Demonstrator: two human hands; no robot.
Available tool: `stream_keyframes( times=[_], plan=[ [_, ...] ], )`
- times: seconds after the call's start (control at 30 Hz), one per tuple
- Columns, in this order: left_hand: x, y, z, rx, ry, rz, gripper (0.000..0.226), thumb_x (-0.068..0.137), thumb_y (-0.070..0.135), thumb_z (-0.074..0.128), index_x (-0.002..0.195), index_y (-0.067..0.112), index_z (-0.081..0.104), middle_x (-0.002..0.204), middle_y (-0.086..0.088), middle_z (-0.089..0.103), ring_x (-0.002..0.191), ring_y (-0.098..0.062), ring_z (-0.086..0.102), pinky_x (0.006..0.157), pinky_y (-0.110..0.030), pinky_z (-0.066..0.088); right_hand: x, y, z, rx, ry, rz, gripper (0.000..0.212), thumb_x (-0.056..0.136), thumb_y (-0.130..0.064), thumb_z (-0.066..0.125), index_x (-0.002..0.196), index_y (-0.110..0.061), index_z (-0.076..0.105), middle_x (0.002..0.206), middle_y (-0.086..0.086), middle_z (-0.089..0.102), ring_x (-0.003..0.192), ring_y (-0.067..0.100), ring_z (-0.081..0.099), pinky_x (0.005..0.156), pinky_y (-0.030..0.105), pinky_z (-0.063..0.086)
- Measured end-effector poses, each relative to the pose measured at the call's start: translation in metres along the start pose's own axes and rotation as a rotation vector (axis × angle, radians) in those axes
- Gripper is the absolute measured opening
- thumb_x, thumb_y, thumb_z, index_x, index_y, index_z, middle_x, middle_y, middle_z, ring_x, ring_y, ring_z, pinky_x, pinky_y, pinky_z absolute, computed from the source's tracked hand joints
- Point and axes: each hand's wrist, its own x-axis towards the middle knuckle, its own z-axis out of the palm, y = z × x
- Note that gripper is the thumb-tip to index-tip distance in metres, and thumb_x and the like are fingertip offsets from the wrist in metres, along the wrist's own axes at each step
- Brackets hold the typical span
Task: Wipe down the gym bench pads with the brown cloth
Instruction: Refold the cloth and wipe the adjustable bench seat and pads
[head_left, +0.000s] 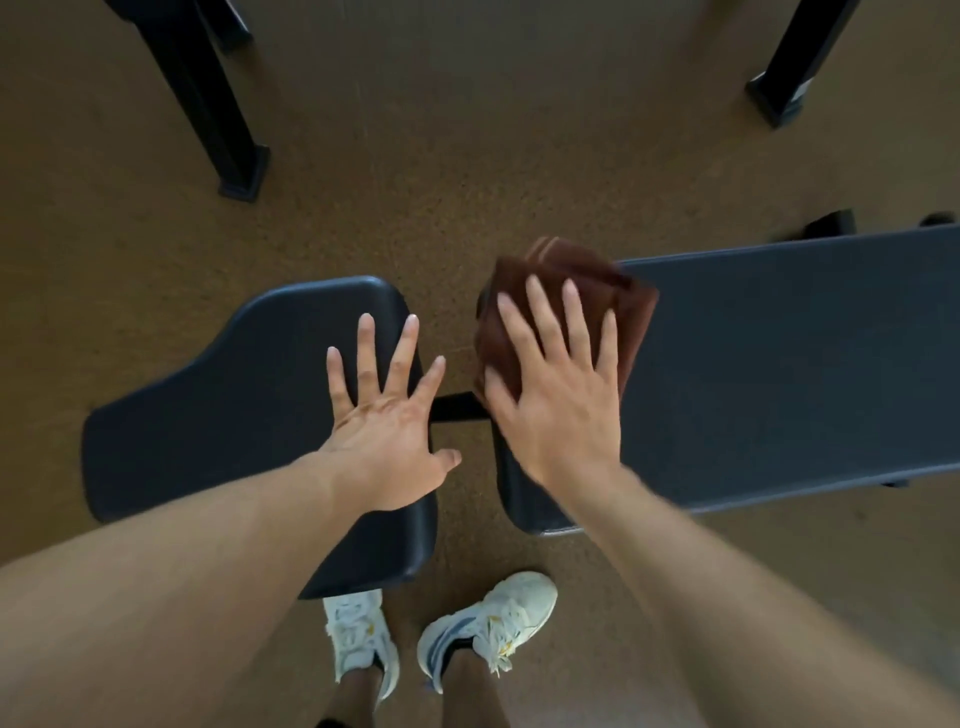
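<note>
Two dark padded bench parts lie below me: a short seat pad on the left and a long back pad on the right, with a gap and a black frame bar between them. My left hand rests flat on the seat pad's right edge, fingers spread, holding nothing. A folded brown cloth lies on the left end of the long pad. My right hand presses flat on top of it with fingers spread; the cloth and hand look slightly blurred.
The floor is brown speckled carpet. Two black equipment legs stand at the back, one on the left and one on the right. My two white sneakers stand just in front of the gap between the pads.
</note>
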Motion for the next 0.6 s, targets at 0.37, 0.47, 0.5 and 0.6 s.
stream_keyframes(
  times=[0.37,0.47,0.5,0.6],
  plan=[
    [0.002,-0.005,0.006,0.005,0.059,0.036,0.109,0.084,0.072,0.053,0.16,0.03,-0.013,0.146,-0.003,-0.059,0.125,-0.038,-0.061,0.109,-0.066,-0.029,0.022,-0.009,0.003,-0.08,-0.044,-0.123,0.075,0.092,-0.053,0.053,0.162,-0.036,0.031,0.175,-0.004,0.013,0.163,0.027,0.0,0.128,0.062,0.003],
    [0.003,-0.004,0.007,0.023,0.06,0.039,0.114,0.08,0.077,0.053,0.16,0.03,-0.014,0.147,-0.003,-0.058,0.124,-0.038,-0.062,0.109,-0.065,-0.029,0.085,-0.016,-0.006,-0.061,-0.059,-0.011,0.071,0.094,-0.058,0.05,0.159,-0.036,0.035,0.174,-0.001,0.019,0.162,0.03,0.003,0.128,0.061,0.001],
    [0.003,-0.004,0.007,0.023,0.061,0.04,0.115,0.079,0.079,0.053,0.16,0.031,-0.014,0.147,-0.003,-0.057,0.124,-0.038,-0.062,0.108,-0.065,-0.03,0.088,-0.016,-0.007,-0.07,-0.066,-0.008,0.069,0.095,-0.058,0.048,0.159,-0.036,0.036,0.174,0.0,0.02,0.162,0.031,0.004,0.128,0.061,0.001],
    [0.002,-0.005,0.005,0.007,0.049,0.055,0.116,0.077,0.081,0.053,0.161,0.031,-0.01,0.148,-0.002,-0.057,0.123,-0.038,-0.063,0.106,-0.064,-0.032,0.033,-0.007,-0.002,-0.047,-0.016,-0.02,0.067,0.1,-0.053,0.044,0.163,-0.036,0.029,0.174,-0.001,0.02,0.163,0.03,0.004,0.129,0.058,0.003]
  ],
)
